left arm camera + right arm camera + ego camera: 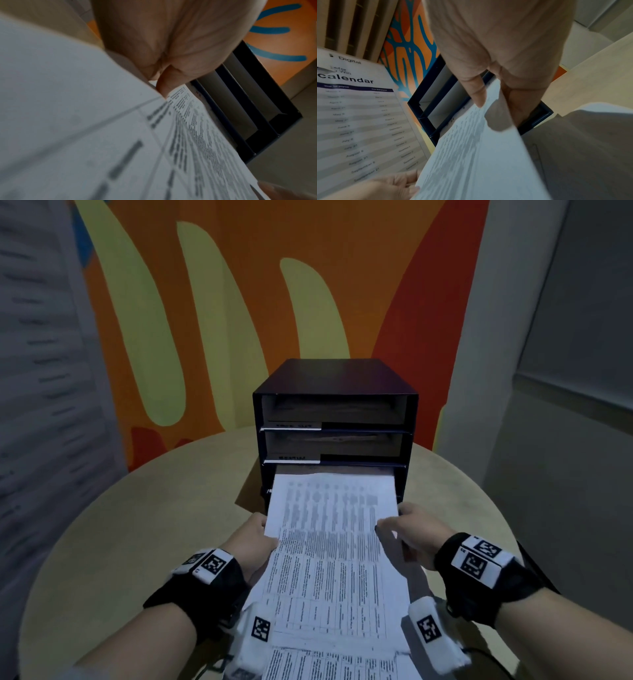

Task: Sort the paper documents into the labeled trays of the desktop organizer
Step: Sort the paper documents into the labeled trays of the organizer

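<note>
Head view: both hands, left hand (251,542) and right hand (416,534), pinch the side edges of a printed sheet (334,529), its far edge inside the organizer (334,405)'s bottom tray; tray labels blurred, unreadable.

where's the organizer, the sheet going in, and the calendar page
organizer (334,374), head view, its dark top panel
sheet (330,546), head view, middle of the printed table
calendar page (359,115), right wrist view, its list of dates
</note>
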The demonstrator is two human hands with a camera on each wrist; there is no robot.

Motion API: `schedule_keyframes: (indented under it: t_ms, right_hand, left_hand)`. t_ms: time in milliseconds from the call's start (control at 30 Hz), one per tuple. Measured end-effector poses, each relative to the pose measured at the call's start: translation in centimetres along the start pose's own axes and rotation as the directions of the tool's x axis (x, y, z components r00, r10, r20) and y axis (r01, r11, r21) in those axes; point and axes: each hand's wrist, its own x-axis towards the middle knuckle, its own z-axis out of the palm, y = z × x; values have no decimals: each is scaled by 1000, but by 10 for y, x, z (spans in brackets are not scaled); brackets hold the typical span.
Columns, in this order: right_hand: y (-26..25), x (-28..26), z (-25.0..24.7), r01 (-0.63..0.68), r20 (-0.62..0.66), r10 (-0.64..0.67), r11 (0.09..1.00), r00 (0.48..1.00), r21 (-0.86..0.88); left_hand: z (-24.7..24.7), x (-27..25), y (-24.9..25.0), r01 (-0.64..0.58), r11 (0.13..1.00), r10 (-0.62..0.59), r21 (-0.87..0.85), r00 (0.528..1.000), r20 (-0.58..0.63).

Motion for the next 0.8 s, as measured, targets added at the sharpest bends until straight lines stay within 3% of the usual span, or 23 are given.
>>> schedule_keyframes:
  t_ms: [67, 167, 267, 333, 433, 533, 600, 667, 800]
  right_hand:
    - [1, 2, 0, -26, -1, 26, 999, 1000, -44]
    - [-1, 6, -2, -21, -7, 21, 996, 1000, -84]
    - [-7, 4, -5, -17, -34, 17, 1000, 999, 24]
    - [-10, 6, -7, -1, -77, 8, 996, 997, 94]
    - [-15, 12, -6, 46, -159, -22, 988, 987, 148]
    - [-20, 21, -4, 75, -246, -19, 973, 969, 220]
    - [-23, 26, -2, 87, -280, -32, 978, 960, 187]
    - [-26, 28, 1, 92, -298, -30, 977, 954, 194]
    - [-38, 20, 8, 89, -226, -46, 979, 973, 182]
  left_hand:
    - [-4, 6, 4, 1, 1000, -2, -18, 999, -52]
    - [-10, 18, 7, -26, 999, 25, -42, 999, -28]
    - [-10, 18, 13, -63, 995, 58, -80, 996, -68]
    - [-8, 6, 20, -183, 979, 191, 90, 977, -96]
    - [0, -20, 30, -369, 779, 388, 506, 919, 73]
    - [10, -31, 33, -432, 527, 353, 732, 895, 273]
    - [16, -28, 32, -414, 424, 344, 806, 896, 280]
    - [21, -23, 33, -398, 403, 365, 824, 896, 253]
    - [26, -8, 33, -443, 476, 393, 759, 880, 267]
